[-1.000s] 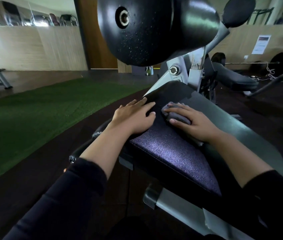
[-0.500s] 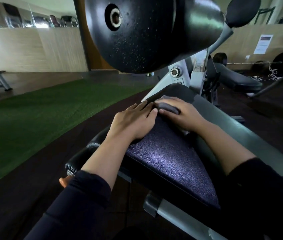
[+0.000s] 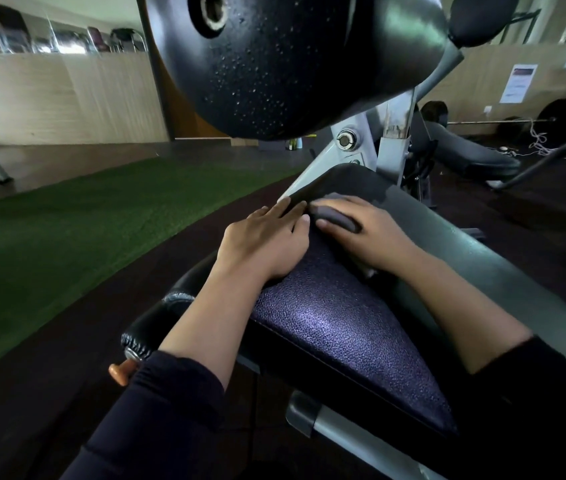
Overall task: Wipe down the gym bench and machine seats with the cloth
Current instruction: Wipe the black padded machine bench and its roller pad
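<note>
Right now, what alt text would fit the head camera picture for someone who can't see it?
A person's right hand presses a grey cloth onto a purple padded gym seat, while the left hand lies flat beside it. A large black roller pad looms overhead.

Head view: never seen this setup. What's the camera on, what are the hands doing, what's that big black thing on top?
The camera sits on a person's head and looks forward and down, so both arms reach in from below. There is no robot. The right hand presses a grey cloth onto the padded seat of a gym machine. The left hand lies flat on the seat beside it, holding nothing. The black shape above is a round pad of the machine, very near the lens. Green turf lies to the left.
</note>
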`<state>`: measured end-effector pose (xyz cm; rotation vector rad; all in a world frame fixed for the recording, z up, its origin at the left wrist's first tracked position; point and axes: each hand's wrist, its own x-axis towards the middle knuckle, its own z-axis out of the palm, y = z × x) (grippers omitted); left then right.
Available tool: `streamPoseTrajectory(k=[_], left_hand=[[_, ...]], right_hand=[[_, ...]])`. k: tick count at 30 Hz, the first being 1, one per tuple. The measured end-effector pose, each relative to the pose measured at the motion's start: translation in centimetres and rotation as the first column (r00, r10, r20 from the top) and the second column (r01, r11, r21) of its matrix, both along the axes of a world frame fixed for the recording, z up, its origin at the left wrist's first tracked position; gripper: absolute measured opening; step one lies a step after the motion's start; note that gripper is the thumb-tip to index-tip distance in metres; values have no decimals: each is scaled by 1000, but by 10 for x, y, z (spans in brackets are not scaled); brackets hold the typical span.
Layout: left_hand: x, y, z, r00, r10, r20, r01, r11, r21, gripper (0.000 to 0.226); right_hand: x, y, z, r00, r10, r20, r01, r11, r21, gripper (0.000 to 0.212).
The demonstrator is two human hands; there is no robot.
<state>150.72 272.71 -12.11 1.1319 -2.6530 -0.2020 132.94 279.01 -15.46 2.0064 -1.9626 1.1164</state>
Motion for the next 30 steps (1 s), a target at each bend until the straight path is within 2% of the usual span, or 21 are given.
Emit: streamPoseTrajectory(k=[2,5,8,12,15,18,25,27,30], left_hand=[[1,0,0,1000,-1,12,1,1000,-15,50],[3,2,0,1000,-3,28,4,1000,-28,52],[4,1,0,1000,-10,30,10,1000,-28,53],[1,1,0,999,-6,32,7,1000,-24,53],[0,1,-1,999,-5,42,7,999,-39,53],[1,0,1,999,-7,51,9,999,-49,54],[-2,4,10,988,14,157,-16,1000,10,63],[-7,3,12,985,15,171,-19,1000,23,64],[-16,-1,14,985,8,174,-15,999,41,66]], right_hand=[[-19,-16,8,999,-19,33,17,999,51,38],[-59,-12,4,990,-131,54,124,984,129,41],[-66,17,-9,976,-214,42,208,971,118,39],[-25,34,-17,988,-153,13,153,988,6,43],[-7,3,-5,997,-82,7,82,996,28,49],[-19,-22,9,998,-46,49,42,996,75,41],[-62,15,-12,944,-286,165,259,952,166,35],[-52,27,-17,959,-243,142,223,964,144,38],[-38,29,-15,989,-127,73,129,992,-15,40]])
